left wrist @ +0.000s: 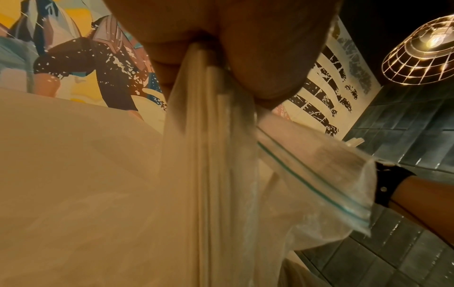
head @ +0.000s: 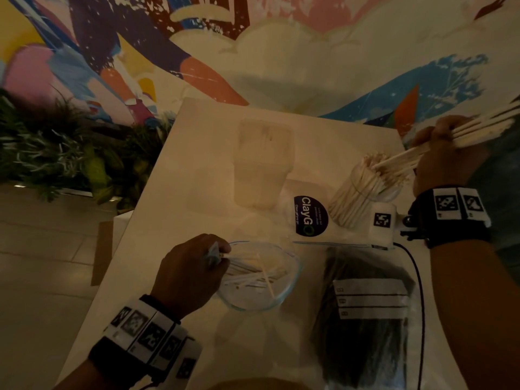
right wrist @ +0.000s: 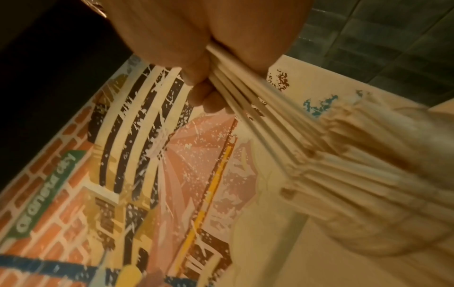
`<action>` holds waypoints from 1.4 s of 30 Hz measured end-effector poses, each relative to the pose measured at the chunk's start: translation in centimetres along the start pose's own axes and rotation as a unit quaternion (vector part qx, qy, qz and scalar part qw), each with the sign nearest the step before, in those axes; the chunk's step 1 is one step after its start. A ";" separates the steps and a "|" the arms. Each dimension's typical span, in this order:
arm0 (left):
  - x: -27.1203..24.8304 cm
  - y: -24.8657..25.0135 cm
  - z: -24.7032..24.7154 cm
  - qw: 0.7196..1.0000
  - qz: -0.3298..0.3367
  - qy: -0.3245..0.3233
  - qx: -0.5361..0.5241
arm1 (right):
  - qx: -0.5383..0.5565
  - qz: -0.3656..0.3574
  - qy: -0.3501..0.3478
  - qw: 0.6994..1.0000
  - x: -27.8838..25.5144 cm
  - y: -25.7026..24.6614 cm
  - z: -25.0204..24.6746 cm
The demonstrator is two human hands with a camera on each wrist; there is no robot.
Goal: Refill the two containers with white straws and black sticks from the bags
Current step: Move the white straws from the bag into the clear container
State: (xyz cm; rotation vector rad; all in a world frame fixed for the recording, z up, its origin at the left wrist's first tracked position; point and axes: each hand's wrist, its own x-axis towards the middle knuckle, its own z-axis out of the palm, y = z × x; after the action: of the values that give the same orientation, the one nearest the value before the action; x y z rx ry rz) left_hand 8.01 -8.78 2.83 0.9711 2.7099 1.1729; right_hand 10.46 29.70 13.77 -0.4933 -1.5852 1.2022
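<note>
Counts: 2 bags, 2 containers visible. Right hand point(head: 447, 153) fingers closed around a bundle of white straws point(head: 478, 128), lower ends over the round straw container point(head: 363, 192), already packed. Left hand point(head: 191, 274) fingers pinch the clear zip bag point(left wrist: 317, 174) with a few straws inside. Bag of black sticks point(head: 365, 319) lies flat, near right. Frosted square container point(head: 264, 164) stands mid-bench. White bench point(head: 174, 192); painted mural wall point(head: 281, 52), planter point(head: 56, 144) left, tiled floor.

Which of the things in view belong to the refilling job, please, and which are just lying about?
Job: white straws in right hand; filled straw container; clear bag gripped by left hand; bag of black sticks.
Lying about: ClayGO sticker; plants.
</note>
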 end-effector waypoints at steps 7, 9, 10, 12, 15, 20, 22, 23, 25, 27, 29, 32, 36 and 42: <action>0.2 0.1 0.0 1.000 0.011 0.001 0.013 | -0.026 -0.006 0.003 1.000 0.2 0.5 -0.1; 0.1 0.2 -0.1 1.000 0.013 0.001 0.020 | -0.028 0.002 0.012 1.000 0.0 0.9 -0.1; 0.1 0.3 -0.1 1.000 0.009 -0.001 0.021 | -0.030 0.006 0.013 0.999 -0.1 1.2 -0.1; 0.0 0.3 -0.1 1.000 -0.001 0.001 0.016 | -0.035 0.016 0.008 0.999 -0.3 1.6 0.1; 0.0 0.1 -0.1 1.000 -0.005 0.004 0.009 | -0.075 0.041 -0.023 0.996 -0.2 2.9 0.4; -0.1 -0.2 0.1 1.000 -0.018 -0.014 0.009 | -0.186 0.049 -0.034 0.981 0.4 4.7 0.2; 0.0 -0.1 0.0 1.000 -0.020 -0.014 0.008 | -0.292 0.061 -0.058 0.953 0.0 5.5 -0.1; 0.0 -0.1 0.0 1.000 -0.020 -0.014 0.005 | -0.348 0.064 -0.065 0.933 -0.2 5.8 -0.3; -0.1 0.0 0.0 1.000 -0.020 -0.014 -0.002 | -0.443 0.050 -0.055 0.893 -0.7 5.6 -0.3; 0.0 -0.2 0.0 1.000 -0.014 -0.017 -0.002 | -0.499 0.053 -0.045 0.864 -0.6 5.2 -0.1; 0.0 -0.4 0.0 1.000 -0.012 -0.022 0.000 | -0.547 0.072 -0.077 0.830 -0.2 6.0 -0.4; 0.0 -0.4 0.0 1.000 -0.018 -0.022 0.008 | -0.502 0.049 -0.057 0.862 0.2 5.9 -0.5; 0.1 -0.4 -0.1 0.999 -0.020 -0.029 0.016 | -0.360 -0.171 0.066 0.915 0.7 3.3 -0.1; 0.5 0.4 -0.1 0.999 -0.024 -0.025 0.018 | -0.552 -0.147 -0.139 0.809 1.3 5.2 -0.3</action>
State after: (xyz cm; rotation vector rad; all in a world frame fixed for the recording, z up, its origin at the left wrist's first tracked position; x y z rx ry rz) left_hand 7.83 -8.39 3.32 0.9201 2.7096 1.0803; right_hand 9.00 33.00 9.84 -0.7639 -2.4411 -0.0196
